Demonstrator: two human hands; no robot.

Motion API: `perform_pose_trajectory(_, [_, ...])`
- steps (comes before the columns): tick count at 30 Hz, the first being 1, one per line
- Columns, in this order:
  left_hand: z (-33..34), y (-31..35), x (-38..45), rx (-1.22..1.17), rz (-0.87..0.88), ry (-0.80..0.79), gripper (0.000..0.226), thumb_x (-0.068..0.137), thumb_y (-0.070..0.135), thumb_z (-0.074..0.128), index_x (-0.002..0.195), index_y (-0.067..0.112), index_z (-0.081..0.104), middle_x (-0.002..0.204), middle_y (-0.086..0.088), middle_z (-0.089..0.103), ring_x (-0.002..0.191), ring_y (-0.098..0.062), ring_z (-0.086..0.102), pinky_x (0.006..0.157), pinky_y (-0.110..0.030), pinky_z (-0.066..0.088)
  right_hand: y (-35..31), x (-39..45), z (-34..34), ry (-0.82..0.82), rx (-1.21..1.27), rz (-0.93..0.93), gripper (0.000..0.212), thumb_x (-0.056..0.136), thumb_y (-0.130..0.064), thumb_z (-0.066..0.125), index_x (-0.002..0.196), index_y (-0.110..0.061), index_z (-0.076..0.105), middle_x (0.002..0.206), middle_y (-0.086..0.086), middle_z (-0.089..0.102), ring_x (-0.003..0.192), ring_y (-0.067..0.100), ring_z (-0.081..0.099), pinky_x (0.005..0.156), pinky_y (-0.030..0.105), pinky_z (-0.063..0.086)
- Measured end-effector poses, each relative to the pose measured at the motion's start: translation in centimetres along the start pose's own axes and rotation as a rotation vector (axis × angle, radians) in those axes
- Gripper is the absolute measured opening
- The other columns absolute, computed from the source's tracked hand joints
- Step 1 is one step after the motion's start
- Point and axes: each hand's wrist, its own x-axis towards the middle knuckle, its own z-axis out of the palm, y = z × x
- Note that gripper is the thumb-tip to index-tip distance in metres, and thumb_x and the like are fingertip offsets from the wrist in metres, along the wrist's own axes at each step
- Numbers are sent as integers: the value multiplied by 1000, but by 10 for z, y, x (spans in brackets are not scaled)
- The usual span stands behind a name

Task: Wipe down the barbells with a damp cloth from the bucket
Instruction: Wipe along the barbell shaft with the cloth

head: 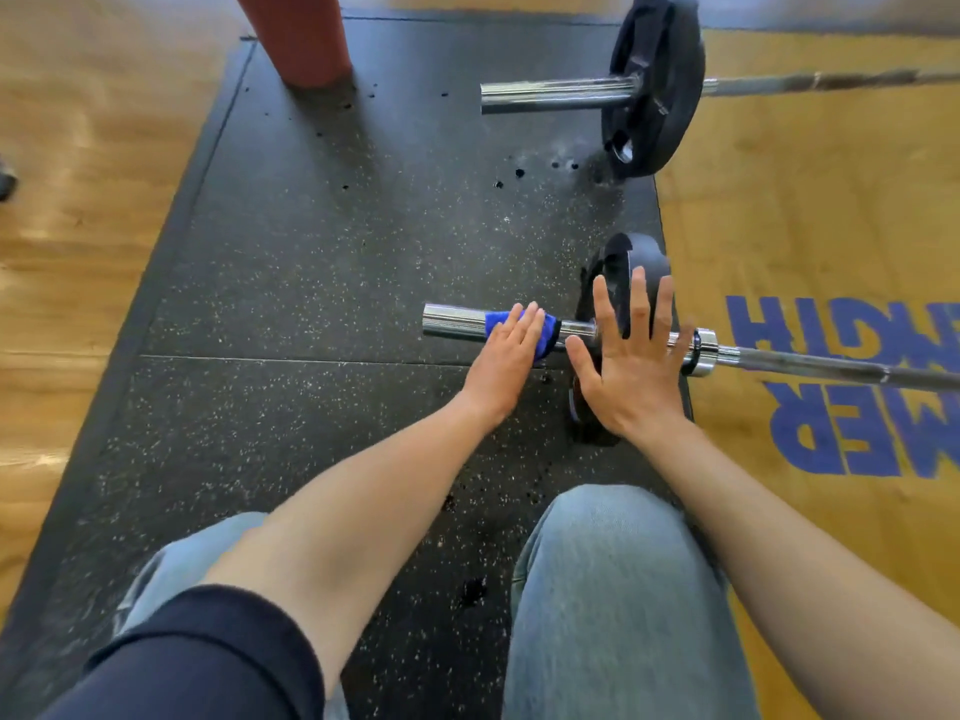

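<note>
Left hand (503,356) lay flat with straight fingers pressing blue cloth (540,339) on near barbell (457,320) sleeve, right hand (631,356) spread open over black plate (626,262).

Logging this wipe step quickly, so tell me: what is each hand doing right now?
Left hand: open, fingers straight, pressing the blue cloth on the near barbell sleeve.
Right hand: open, fingers spread, holding nothing.

Dark navy sleeve (208,652), light-blue jeans (613,605)
</note>
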Motion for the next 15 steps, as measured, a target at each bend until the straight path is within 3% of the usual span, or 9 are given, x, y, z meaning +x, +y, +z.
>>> perform_pose_trajectory(7, [-37, 31, -32, -131, 159, 75, 80, 93, -21, 41, 161, 1, 4, 170, -13, 0, 158, -23, -4, 122, -25, -9, -8, 3, -31, -137, -52, -66, 75, 103, -59, 26, 159, -35, -18, 165, -3, -31, 150, 19, -32, 120, 59, -16])
perform_pose_trajectory(10, [-48, 38, -34, -129, 241, 98, 74, 95, -18, 39, 160, -1, 6, 170, -14, 4, 158, -24, -2, 122, -26, -10, -19, -25, -44, -157, -106, -94, 90, 99, -46, 46, 160, -26, -17, 166, -2, -26, 152, 19, -27, 121, 54, -16])
perform_pose_trajectory(12, [-56, 46, -37, -119, 269, 93, 71, 98, -13, 39, 160, 0, 9, 170, -14, 7, 158, -25, 2, 124, -28, -5, -20, -44, -52, -211, -182, -61, 99, 95, -41, 52, 158, -18, -20, 167, 0, -24, 152, 20, -25, 124, 53, -12])
perform_pose_trajectory(15, [-69, 73, -42, -226, 273, 79, 56, 107, 5, 34, 161, 7, 19, 169, -9, 17, 156, -20, 13, 127, -30, 11, -13, -58, -73, -239, -252, -32, 94, 100, -42, 48, 158, -11, -19, 167, 2, -22, 153, 18, -22, 125, 48, -10])
